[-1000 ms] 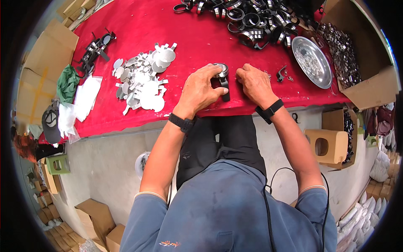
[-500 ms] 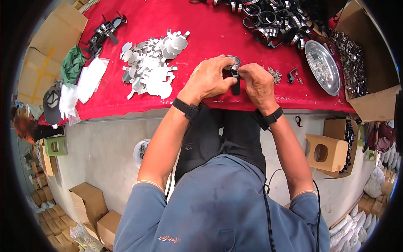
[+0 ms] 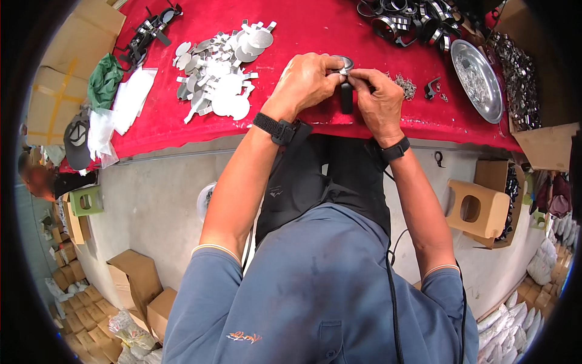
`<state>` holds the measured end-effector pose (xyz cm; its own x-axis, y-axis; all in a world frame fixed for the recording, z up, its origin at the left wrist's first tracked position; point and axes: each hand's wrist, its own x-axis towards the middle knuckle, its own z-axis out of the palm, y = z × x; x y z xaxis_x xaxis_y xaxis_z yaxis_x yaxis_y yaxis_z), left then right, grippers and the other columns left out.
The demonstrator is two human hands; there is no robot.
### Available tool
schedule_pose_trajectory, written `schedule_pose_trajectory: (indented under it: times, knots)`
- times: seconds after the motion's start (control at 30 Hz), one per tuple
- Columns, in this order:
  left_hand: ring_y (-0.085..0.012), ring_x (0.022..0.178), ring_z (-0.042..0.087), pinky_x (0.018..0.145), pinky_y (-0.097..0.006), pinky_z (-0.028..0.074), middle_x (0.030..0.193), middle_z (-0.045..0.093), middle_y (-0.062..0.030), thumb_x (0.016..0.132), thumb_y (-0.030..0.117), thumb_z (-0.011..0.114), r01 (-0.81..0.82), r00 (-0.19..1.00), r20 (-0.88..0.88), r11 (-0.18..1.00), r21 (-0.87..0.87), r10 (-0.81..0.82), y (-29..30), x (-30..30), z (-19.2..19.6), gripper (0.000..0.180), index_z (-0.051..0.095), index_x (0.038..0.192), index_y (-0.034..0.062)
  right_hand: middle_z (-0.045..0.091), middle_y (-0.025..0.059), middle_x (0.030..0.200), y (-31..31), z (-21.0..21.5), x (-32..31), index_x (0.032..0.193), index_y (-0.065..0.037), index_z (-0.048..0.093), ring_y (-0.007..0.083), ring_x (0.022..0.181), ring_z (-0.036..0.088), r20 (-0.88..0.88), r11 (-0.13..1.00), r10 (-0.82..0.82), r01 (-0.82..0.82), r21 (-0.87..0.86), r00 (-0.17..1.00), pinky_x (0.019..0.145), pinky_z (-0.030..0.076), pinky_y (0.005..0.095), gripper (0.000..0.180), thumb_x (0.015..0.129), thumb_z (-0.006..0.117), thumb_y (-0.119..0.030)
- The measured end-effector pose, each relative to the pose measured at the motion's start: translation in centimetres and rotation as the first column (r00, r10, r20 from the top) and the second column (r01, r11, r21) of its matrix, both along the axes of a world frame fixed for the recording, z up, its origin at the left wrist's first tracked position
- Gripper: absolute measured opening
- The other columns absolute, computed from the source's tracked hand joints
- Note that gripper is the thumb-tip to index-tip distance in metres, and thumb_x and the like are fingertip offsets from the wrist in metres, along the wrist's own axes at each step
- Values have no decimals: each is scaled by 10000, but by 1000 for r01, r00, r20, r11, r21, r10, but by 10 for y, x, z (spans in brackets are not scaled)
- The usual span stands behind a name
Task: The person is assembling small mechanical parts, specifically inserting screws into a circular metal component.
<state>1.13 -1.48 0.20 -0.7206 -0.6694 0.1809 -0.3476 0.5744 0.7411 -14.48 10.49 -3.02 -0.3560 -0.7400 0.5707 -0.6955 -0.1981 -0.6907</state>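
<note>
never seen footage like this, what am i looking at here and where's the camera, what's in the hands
No machine here: a person works with two bare hands. The camera sits on their head and looks down, so you see their blue shirt and forearms from above; the wide lens bends the edges. The left hand and right hand meet over a red table, together holding a small black part with a round metal disc on top. On the table lie a pile of flat metal discs, black and silver clamps and a round metal tray. Cardboard boxes stand on the floor.
</note>
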Motion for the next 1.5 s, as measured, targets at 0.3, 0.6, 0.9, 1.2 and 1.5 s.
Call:
schedule_pose_trajectory:
  times: [0.3, 0.6, 0.9, 1.2, 1.5]
  knots:
    - [-243, 1018, 820, 918, -373, 627, 1165, 838, -197, 967, 213, 797, 51, 997, 51, 995, 83, -56, -10, 0, 3, 375, 809, 1291, 25, 795, 136, 954, -3, -2, 1, 1035, -34, 823, 282, 842, 784, 113, 999, -31, 27, 42, 993, 760, 609, 379, 104, 942, 777, -24]
    - [-367, 915, 810, 871, -406, 634, 1069, 826, -219, 901, 176, 736, -63, 994, 89, 997, -47, 67, 1, -9, 1, 339, 845, 1193, 42, 785, 144, 938, 1, 0, 0, 1064, -32, 822, 290, 844, 784, 113, 998, -30, 24, 56, 993, 757, 601, 379, 135, 947, 753, -25]
    - [-412, 955, 785, 873, -429, 625, 1138, 814, -201, 905, 164, 724, -34, 998, 36, 985, -168, 41, 4, -11, -1, 319, 835, 1180, 47, 815, 131, 989, 68, 8, -47, 1107, -17, 827, 230, 882, 804, 216, 971, -215, 185, 151, 952, 792, 614, 338, 179, 961, 724, -1]
    - [-408, 1055, 789, 947, -410, 614, 1195, 810, -212, 881, 111, 687, -61, 997, 39, 996, -69, 64, 7, -13, 2, 384, 816, 1232, 21, 840, 171, 1010, 101, 59, -304, 1087, -77, 866, 348, 955, 808, -322, 693, -466, 566, 446, 824, 891, 614, 442, 233, 953, 767, -240]
    - [-377, 1080, 804, 979, -396, 599, 1147, 820, -237, 886, 61, 740, -87, 996, -31, 996, -28, 86, 17, -18, 5, 376, 815, 1250, 4, 805, 259, 1029, 69, 1, -364, 980, -66, 868, 431, 982, 788, -562, 537, -165, 552, 638, 810, 948, 613, 526, 230, 830, 772, -211]
